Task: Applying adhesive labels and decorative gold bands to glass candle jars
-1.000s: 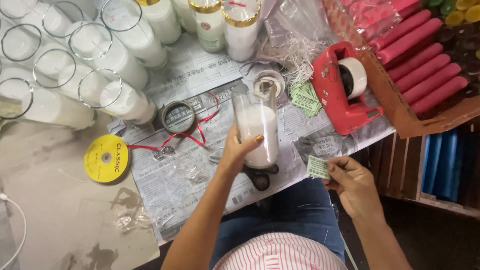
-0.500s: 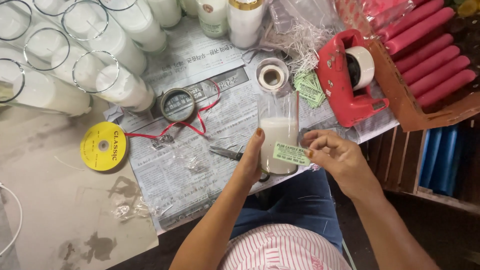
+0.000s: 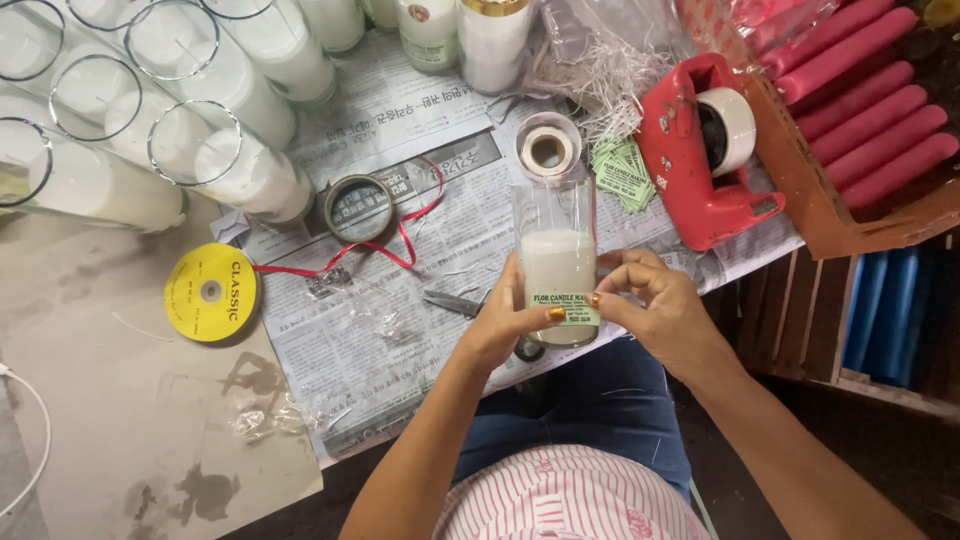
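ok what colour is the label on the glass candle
Pale green with dark print, clearest in the head view: the label.

Stained worktable [image 3: 110,400] under spread newspaper [image 3: 400,340], yellow ribbon spool [image 3: 210,292], white cable [image 3: 25,440], clear wrapper scraps [image 3: 262,420].

Clear, glossy glass jar [image 3: 556,262] half full of matt white wax; a matt green paper label [image 3: 566,305] on it; thin printed newspaper [image 3: 400,330] underneath, slightly creased; the red tape dispenser [image 3: 700,160] is scuffed hard plastic; shiny satin red ribbon [image 3: 400,245]
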